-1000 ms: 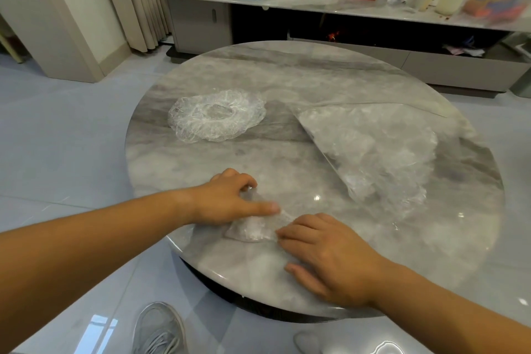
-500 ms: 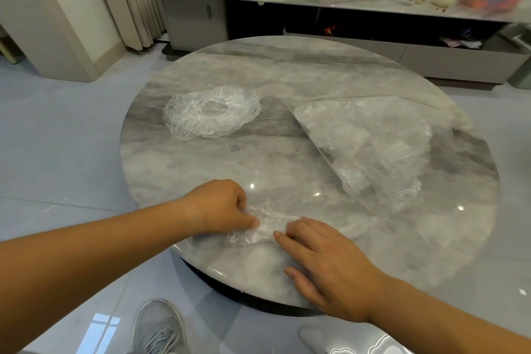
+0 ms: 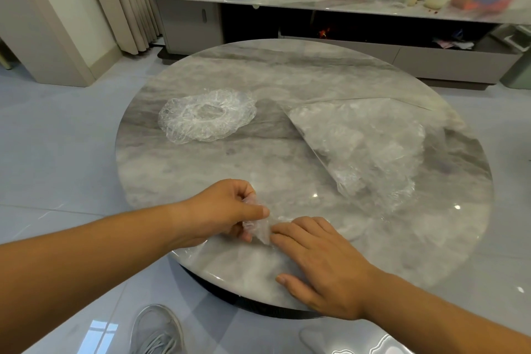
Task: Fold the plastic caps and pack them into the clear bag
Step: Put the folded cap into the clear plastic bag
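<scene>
- Head view: your L hand [image 3: 227, 210] pinches the part-folded cap [image 3: 258, 229] at the surface's [image 3: 201, 178] near edge; R hand [image 3: 324, 261] flat, fingertips pressing cap's right end.
- Clear bag [image 3: 362, 146] lies fwd-right of both hands, R hand nearer; unfolded cap [image 3: 207, 115] fwd-left.

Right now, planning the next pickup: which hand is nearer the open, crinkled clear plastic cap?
Left. The left hand lies toward the viewer from the open crinkled clear plastic cap; the right hand lies farther, rightward.
</scene>
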The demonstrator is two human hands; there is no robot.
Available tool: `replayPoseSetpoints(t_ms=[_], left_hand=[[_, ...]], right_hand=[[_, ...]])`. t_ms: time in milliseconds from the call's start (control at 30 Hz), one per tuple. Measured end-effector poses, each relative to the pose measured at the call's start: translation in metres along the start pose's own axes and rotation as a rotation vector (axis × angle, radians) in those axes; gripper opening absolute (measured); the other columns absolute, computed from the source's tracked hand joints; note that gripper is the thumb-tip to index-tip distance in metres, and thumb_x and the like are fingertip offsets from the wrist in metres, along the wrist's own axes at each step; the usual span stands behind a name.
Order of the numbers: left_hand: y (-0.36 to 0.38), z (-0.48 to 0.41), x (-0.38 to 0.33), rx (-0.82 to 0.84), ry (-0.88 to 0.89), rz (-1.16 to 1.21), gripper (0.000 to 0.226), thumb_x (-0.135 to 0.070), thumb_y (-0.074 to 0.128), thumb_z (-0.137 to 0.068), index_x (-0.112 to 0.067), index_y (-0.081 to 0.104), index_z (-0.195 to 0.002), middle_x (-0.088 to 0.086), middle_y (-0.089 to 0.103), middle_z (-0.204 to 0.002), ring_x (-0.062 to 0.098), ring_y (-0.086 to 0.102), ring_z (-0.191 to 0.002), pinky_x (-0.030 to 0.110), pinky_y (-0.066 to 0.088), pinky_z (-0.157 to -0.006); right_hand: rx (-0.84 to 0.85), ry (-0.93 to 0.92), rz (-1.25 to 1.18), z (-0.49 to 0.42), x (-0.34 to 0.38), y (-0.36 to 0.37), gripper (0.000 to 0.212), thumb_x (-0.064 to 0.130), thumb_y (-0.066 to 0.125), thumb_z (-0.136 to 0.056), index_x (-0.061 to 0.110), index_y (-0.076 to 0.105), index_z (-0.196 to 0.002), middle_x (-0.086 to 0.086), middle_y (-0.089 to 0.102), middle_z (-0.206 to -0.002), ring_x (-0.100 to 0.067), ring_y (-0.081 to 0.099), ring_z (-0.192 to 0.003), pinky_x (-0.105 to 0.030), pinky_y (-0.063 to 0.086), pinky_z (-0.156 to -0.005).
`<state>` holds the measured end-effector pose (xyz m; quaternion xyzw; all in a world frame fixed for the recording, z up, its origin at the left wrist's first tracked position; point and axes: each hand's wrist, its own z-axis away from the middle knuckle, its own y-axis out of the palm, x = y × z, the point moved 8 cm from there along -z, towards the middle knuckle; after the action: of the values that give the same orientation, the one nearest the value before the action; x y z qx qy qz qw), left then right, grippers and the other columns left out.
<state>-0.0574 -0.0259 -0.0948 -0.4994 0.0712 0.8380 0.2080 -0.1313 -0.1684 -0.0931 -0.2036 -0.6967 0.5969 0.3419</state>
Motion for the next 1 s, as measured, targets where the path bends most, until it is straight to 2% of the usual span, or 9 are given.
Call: replayPoseSetpoints(t_ms=[167,300,367,500,600,700,800,900,1000], left_hand=[[0.018,0.001,-0.002,0.062,0.016,0.106,0.014,-0.006,0.071,-0.090,-0.002,0.059,-0.097,0.014,0.064,-0.077,0.019,0.068,-0.067,0.032,0.062,-0.070],[0.029,0.000,0.004,0.108,-0.032,0.039,0.017,-0.007,0.064,-0.095,0.001,0.066,-0.110,0.011,0.068,-0.086,0.018,0.073,-0.084,0.037,0.061,-0.085],[0.033,0.000,0.006,0.123,-0.055,0.030,0.019,-0.003,0.057,-0.097,-0.002,0.068,-0.112,0.013,0.071,-0.093,0.022,0.074,-0.091,0.041,0.060,-0.089],[0.033,-0.001,0.004,0.094,-0.076,0.044,0.028,0.003,0.047,-0.098,-0.006,0.068,-0.115,0.013,0.070,-0.117,0.029,0.074,-0.096,0.045,0.060,-0.088],[0.035,-0.001,0.000,0.108,-0.080,0.038,0.025,-0.001,0.053,-0.099,-0.010,0.067,-0.118,0.011,0.070,-0.118,0.028,0.075,-0.094,0.044,0.060,-0.087],[0.037,-0.002,-0.004,0.142,-0.071,-0.006,0.026,-0.006,0.061,-0.097,-0.013,0.063,-0.122,0.011,0.071,-0.117,0.028,0.074,-0.096,0.041,0.061,-0.085],[0.035,-0.008,-0.007,0.133,-0.039,-0.077,0.032,-0.008,0.074,-0.089,-0.012,0.063,-0.118,0.014,0.073,-0.107,0.029,0.075,-0.089,0.037,0.063,-0.074],[0.023,-0.020,-0.013,-0.001,0.062,-0.320,0.034,-0.016,0.086,-0.077,-0.012,0.066,-0.104,0.009,0.071,-0.087,0.015,0.069,-0.065,0.027,0.054,-0.055],[0.021,-0.029,-0.028,-0.104,0.184,-0.666,0.041,-0.032,0.094,-0.065,-0.022,0.069,-0.096,-0.004,0.068,-0.089,0.001,0.058,-0.063,0.018,0.049,-0.065]], right_hand=[[-0.037,0.006,-0.101,0.005,-0.004,-0.006,0.046,0.048,0.049,-0.099,0.024,0.058,-0.136,0.002,0.051,-0.133,-0.016,0.050,-0.117,-0.031,0.038,-0.104],[-0.236,0.026,-0.175,0.020,-0.011,-0.025,0.028,0.036,0.059,-0.096,0.017,0.069,-0.114,0.001,0.058,-0.118,-0.016,0.056,-0.105,-0.034,0.045,-0.096],[-0.320,0.027,-0.141,0.028,-0.012,-0.032,0.025,0.032,0.061,-0.095,0.015,0.069,-0.111,-0.003,0.059,-0.124,-0.019,0.056,-0.112,-0.037,0.044,-0.097],[-0.277,-0.038,-0.070,0.035,-0.003,-0.029,0.033,0.032,0.062,-0.092,0.017,0.068,-0.121,-0.003,0.055,-0.143,-0.022,0.049,-0.130,-0.036,0.037,-0.107],[-0.176,-0.055,-0.012,0.035,0.000,-0.018,0.039,0.038,0.061,-0.093,0.019,0.066,-0.126,-0.001,0.054,-0.146,-0.022,0.050,-0.127,-0.038,0.038,-0.105],[-0.116,-0.027,0.030,0.035,-0.004,-0.011,0.037,0.042,0.056,-0.096,0.020,0.064,-0.125,-0.002,0.057,-0.138,-0.023,0.053,-0.119,-0.039,0.040,-0.101],[-0.115,-0.010,0.036,0.037,-0.006,-0.009,0.036,0.044,0.053,-0.097,0.020,0.065,-0.121,0.000,0.059,-0.130,-0.021,0.053,-0.116,-0.038,0.040,-0.101],[-0.124,0.001,0.013,0.039,-0.008,-0.007,0.036,0.044,0.053,-0.097,0.020,0.066,-0.121,0.002,0.059,-0.131,-0.020,0.053,-0.120,-0.037,0.040,-0.103],[-0.126,-0.006,-0.022,0.040,-0.010,-0.007,0.038,0.043,0.056,-0.096,0.018,0.066,-0.122,0.003,0.059,-0.134,-0.020,0.052,-0.125,-0.038,0.039,-0.105]])
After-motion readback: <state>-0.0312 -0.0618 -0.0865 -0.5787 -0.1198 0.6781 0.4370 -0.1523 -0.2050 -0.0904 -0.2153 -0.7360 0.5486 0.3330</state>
